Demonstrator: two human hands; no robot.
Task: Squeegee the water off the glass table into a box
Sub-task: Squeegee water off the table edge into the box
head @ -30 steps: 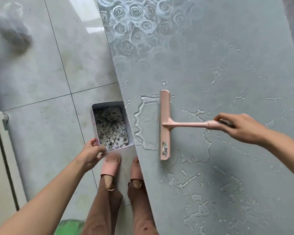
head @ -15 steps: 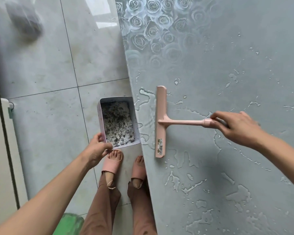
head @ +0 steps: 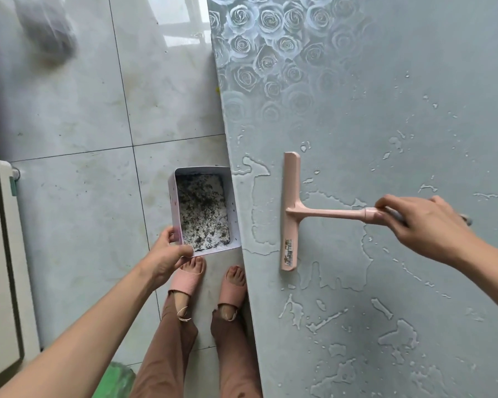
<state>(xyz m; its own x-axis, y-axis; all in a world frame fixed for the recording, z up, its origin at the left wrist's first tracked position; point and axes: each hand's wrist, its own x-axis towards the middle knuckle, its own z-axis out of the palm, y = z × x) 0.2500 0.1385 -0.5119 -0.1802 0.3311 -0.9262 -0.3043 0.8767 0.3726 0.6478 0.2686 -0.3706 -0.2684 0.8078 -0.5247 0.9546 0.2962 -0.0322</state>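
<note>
The grey-green glass table [head: 414, 81] bears printed roses at 12 o'clock. A pink plastic squeegee [head: 291, 211] rests among water puddles [head: 339, 254] near 9 o'clock.

Single head-worn view, looking steeply down from standing height, close over bench [head: 385, 110] left edge and floor [head: 69, 196] alongside.

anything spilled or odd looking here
Water lies in puddles and streaks across the table, the biggest pool around the squeegee near the edge by the box. The box's bottom is speckled with dark grime. Nothing looks broken.
</note>
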